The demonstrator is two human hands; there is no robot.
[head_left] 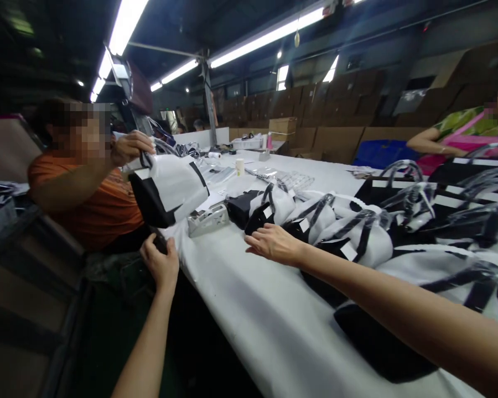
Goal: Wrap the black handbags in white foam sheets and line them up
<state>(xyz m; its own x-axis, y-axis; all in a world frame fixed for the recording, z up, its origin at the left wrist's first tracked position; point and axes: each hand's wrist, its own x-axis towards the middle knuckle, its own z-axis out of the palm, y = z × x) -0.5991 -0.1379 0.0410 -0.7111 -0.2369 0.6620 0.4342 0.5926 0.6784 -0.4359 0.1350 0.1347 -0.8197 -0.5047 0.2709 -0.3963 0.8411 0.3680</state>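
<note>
My left hand is closed, thumb opposite fingers, on a dark piece at the lower edge of a black handbag in white wrapping. A co-worker's hand grips that bag by its handle, and the bag hangs tilted beside the table. Over the table, my right hand has its fingers loosely curled together, with nothing visible in them. It is just in front of a wrapped black handbag with a white tag; whether it touches that bag I cannot tell.
Several wrapped black handbags crowd the right of the white-covered table. A clear-looking box lies at its near left edge. Seated at left is a co-worker in orange; another person in a pink apron is at far right.
</note>
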